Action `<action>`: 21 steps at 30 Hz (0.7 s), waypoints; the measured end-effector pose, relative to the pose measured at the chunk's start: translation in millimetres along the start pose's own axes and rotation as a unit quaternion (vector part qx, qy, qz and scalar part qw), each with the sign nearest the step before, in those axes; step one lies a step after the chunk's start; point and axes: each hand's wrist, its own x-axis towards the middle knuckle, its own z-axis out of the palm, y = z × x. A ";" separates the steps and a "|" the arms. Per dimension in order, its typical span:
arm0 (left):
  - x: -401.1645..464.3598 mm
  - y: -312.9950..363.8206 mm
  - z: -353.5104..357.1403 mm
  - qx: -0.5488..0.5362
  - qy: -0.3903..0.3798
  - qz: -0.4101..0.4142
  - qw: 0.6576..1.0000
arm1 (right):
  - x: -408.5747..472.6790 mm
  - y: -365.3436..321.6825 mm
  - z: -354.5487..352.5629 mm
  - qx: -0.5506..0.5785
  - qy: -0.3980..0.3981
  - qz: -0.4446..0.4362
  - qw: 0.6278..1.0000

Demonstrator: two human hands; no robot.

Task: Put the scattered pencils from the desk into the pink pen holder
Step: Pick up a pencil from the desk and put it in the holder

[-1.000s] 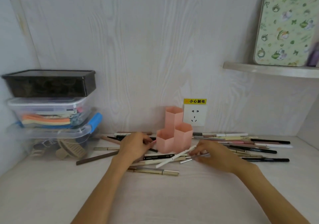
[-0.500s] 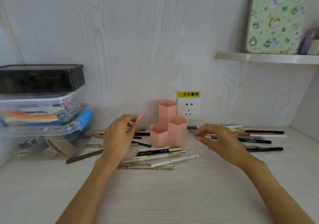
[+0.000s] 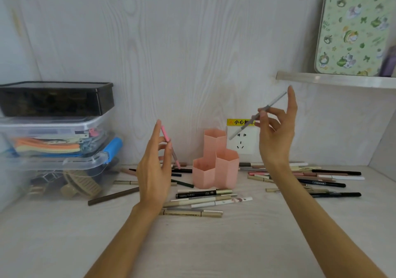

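Both hands have come up off the table (image 3: 214,245) since a moment ago, each now carrying a pencil. The left hand (image 3: 155,170) holds a pink pencil (image 3: 169,144) in a narrow grip, nearly upright, just left of the pink pen holder (image 3: 216,160). The right hand (image 3: 276,132) pinches a grey pencil (image 3: 257,116), tilted, its lower tip above and right of the tall far compartment. The holder's compartments look empty; many scattered pencils (image 3: 203,200) remain flat around it, so the task has barely begun.
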 end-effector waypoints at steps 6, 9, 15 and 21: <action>-1.1 -7.8 5.0 -0.022 0.039 -0.028 0.999 | -2.5 17.9 39.8 -0.088 -0.024 0.015 0.996; -0.7 -10.6 5.3 -0.029 0.062 -0.034 0.997 | -14.2 30.0 42.9 -0.176 -0.128 -0.017 0.976; 7.7 -1.7 1.7 -0.059 0.107 -0.038 0.992 | -19.9 38.9 26.9 -0.176 -0.195 0.002 0.965; 35.1 34.8 9.9 -0.154 0.202 -0.047 0.966 | -22.9 33.1 -34.9 -0.148 -0.257 0.078 0.952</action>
